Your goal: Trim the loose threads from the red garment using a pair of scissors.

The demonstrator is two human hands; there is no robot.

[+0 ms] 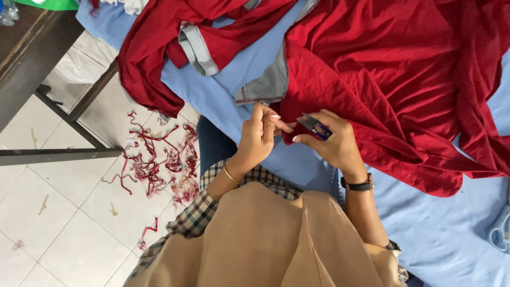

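My left hand (258,135) pinches the edge of a red garment (382,79) between thumb and fingers. My right hand (333,141) holds small thread snips (313,126) with a blue grip, blades pointing left toward that pinched edge. A grey trimmed hem (265,87) of the garment lies just above my left hand. A gold bangle is on my left wrist and a dark watch (358,185) on my right. The garment spreads over a light blue cloth (435,228) covering the work surface.
A second red garment with grey trim (175,42) lies at the upper left. Red thread and fabric scraps (159,159) litter the white tiled floor. A dark metal table frame (58,106) stands at the left. Light blue scissors handles (499,228) show at the right edge.
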